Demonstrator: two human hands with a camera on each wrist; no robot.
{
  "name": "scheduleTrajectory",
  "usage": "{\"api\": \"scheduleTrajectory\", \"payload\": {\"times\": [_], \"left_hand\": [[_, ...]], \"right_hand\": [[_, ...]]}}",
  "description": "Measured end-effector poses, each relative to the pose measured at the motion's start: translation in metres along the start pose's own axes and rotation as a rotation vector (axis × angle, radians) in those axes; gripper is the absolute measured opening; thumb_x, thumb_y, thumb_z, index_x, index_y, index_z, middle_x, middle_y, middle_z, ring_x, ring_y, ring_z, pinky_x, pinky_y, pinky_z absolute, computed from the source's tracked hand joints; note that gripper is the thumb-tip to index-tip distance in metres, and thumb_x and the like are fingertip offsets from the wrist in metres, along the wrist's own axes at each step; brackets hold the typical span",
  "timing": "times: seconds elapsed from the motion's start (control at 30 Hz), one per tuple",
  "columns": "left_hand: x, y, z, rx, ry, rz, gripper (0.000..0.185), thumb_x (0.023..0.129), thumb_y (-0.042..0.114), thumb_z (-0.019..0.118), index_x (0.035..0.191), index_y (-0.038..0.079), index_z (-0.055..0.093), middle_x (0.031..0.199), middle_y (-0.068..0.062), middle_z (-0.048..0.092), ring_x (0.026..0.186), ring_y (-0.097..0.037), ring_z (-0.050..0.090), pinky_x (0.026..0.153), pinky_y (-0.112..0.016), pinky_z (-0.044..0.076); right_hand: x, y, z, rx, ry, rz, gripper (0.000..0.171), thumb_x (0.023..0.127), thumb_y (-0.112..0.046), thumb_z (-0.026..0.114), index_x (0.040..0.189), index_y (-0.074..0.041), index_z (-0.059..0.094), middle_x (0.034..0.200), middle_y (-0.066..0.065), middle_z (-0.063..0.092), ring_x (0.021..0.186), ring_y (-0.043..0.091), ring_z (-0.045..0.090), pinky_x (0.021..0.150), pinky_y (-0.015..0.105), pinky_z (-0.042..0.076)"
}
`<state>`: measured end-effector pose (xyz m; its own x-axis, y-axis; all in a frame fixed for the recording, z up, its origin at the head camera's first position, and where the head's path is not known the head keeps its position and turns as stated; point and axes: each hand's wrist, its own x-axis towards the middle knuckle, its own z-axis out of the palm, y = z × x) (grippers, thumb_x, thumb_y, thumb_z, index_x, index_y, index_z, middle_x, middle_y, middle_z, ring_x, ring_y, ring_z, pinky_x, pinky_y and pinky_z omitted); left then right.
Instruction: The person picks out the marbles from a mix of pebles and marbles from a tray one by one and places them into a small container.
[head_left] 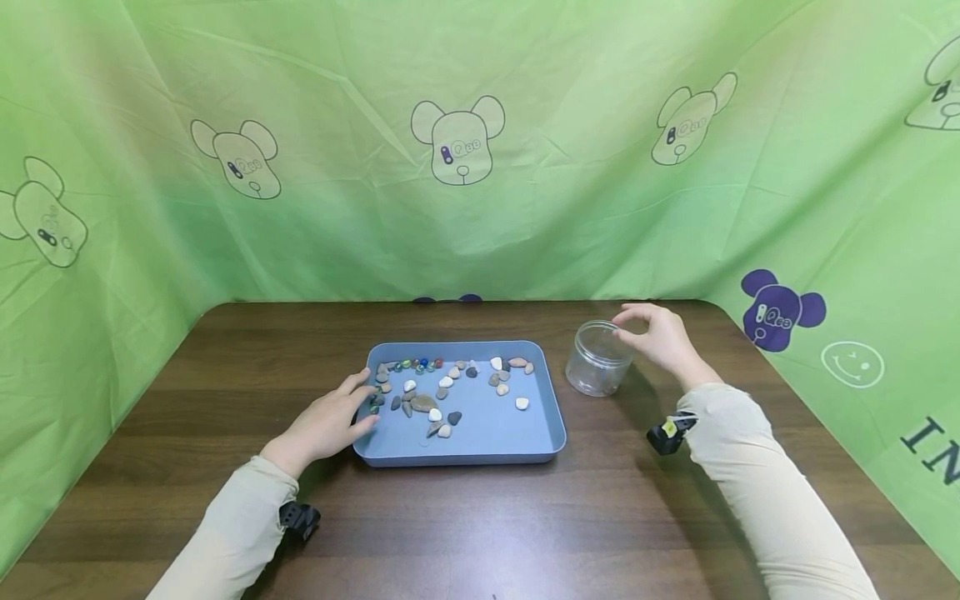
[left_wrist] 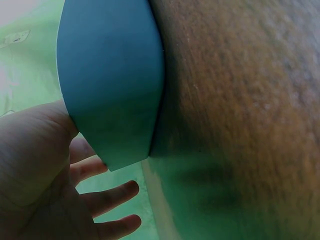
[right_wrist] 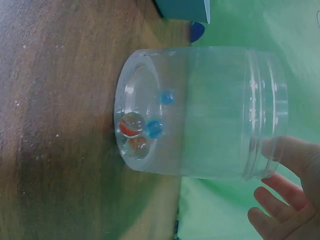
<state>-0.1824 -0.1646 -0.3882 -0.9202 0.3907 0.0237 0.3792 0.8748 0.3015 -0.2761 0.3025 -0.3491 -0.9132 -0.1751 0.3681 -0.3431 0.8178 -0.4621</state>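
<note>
The left hand [head_left: 327, 423] rests with fingers spread on the tray [head_left: 480, 446] rim, nothing held. The right hand [head_left: 658, 335] is loosely curled at the jar [head_left: 597, 359] rim on the counter [head_left: 225, 383]; marbles [right_wrist: 134, 125] lie inside. A knock could tip the jar.

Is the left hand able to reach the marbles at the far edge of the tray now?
Probably yes. The left hand rests at the tray's left rim, and nothing covers the marbles; only loose stones lie between.
</note>
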Motion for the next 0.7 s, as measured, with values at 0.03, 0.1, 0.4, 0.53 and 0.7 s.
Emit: {"api": "scheduleTrajectory", "payload": {"times": [0.03, 0.1, 0.4, 0.53, 0.7], "left_hand": [[0.000, 0.000, 0.000, 0.001, -0.002, -0.002, 0.046, 0.091, 0.025, 0.057, 0.129, 0.000, 0.052, 0.148, -0.023, 0.033, 0.120, -0.043, 0.051, 0.095, -0.052, 0.045], [0.000, 0.000, 0.000, -0.002, -0.006, -0.005, 0.046, 0.091, 0.025, 0.057, 0.129, 0.000, 0.052, 0.148, -0.024, 0.032, 0.121, -0.043, 0.050, 0.096, -0.052, 0.045], [0.000, 0.000, 0.000, -0.016, -0.016, -0.018, 0.045, 0.092, 0.025, 0.057, 0.129, 0.000, 0.052, 0.148, -0.023, 0.032, 0.121, -0.042, 0.050, 0.096, -0.051, 0.045], [0.000, 0.001, -0.001, -0.023, -0.010, -0.013, 0.045, 0.092, 0.026, 0.056, 0.129, 0.000, 0.052, 0.148, -0.023, 0.032, 0.120, -0.042, 0.052, 0.096, -0.051, 0.045], [-0.001, 0.001, -0.001, -0.028, -0.006, -0.013, 0.046, 0.092, 0.026, 0.056, 0.129, 0.000, 0.052, 0.148, -0.023, 0.032, 0.121, -0.041, 0.051, 0.096, -0.051, 0.045]], "right_hand": [[0.000, -0.001, 0.000, 0.004, 0.000, 0.000, 0.017, 0.081, -0.007, 0.067, 0.096, 0.001, 0.069, 0.119, 0.026, 0.061, 0.114, 0.046, 0.052, 0.095, 0.056, 0.040], [0.001, -0.002, 0.000, 0.010, 0.000, -0.004, 0.017, 0.081, -0.006, 0.067, 0.096, 0.001, 0.069, 0.119, 0.026, 0.061, 0.115, 0.045, 0.052, 0.097, 0.056, 0.038], [0.006, -0.017, -0.003, 0.067, -0.024, -0.011, 0.016, 0.082, -0.008, 0.067, 0.097, -0.001, 0.069, 0.123, 0.024, 0.060, 0.121, 0.044, 0.050, 0.104, 0.056, 0.034], [0.008, -0.026, -0.005, 0.084, -0.041, -0.014, 0.018, 0.083, -0.009, 0.066, 0.099, -0.001, 0.069, 0.126, 0.023, 0.058, 0.123, 0.043, 0.048, 0.105, 0.056, 0.033], [0.012, -0.038, -0.003, 0.112, -0.050, -0.042, 0.018, 0.083, -0.008, 0.066, 0.099, 0.001, 0.069, 0.125, 0.023, 0.058, 0.124, 0.043, 0.048, 0.106, 0.055, 0.033]]}}
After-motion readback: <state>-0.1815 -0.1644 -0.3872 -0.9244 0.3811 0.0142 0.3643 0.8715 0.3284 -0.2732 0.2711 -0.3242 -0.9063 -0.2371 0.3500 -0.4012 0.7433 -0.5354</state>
